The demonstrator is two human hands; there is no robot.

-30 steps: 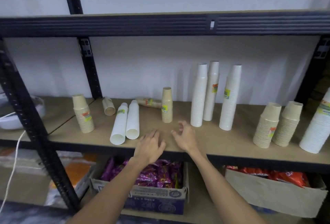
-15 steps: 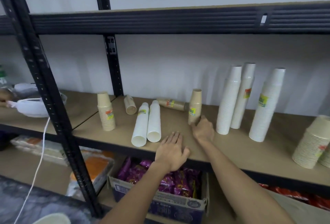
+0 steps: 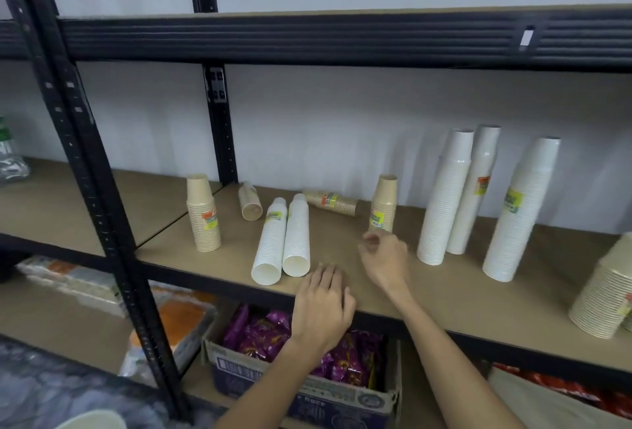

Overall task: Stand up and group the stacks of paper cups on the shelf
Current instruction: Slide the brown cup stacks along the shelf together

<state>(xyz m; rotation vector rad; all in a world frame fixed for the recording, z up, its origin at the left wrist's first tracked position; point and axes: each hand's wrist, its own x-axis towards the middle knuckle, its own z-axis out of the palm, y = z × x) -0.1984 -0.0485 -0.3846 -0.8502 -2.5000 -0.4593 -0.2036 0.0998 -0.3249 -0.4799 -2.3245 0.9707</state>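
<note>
Two white cup stacks (image 3: 282, 240) lie on their sides on the brown shelf board (image 3: 444, 291), mouths toward me. Behind them a small tan stack (image 3: 249, 201) and a printed tan stack (image 3: 331, 202) also lie down. Upright tan stacks stand at the left (image 3: 202, 213) and in the middle (image 3: 383, 204). Three tall white stacks (image 3: 444, 196) stand to the right. My left hand (image 3: 323, 302) rests flat on the shelf's front edge, just right of the lying white stacks. My right hand (image 3: 386, 257) hovers empty, fingers loosely curled, just in front of the middle tan stack.
Wide tan stacks (image 3: 605, 295) lean at the right edge. A black upright post (image 3: 85, 161) stands at the left front and the upper shelf beam (image 3: 342, 38) overhangs. Below sits a cardboard box of purple packets (image 3: 301, 360).
My right hand has drawn back from the base of the middle tan stack and lifted off the board. The view has shifted further left. My left hand stays on the shelf edge.
</note>
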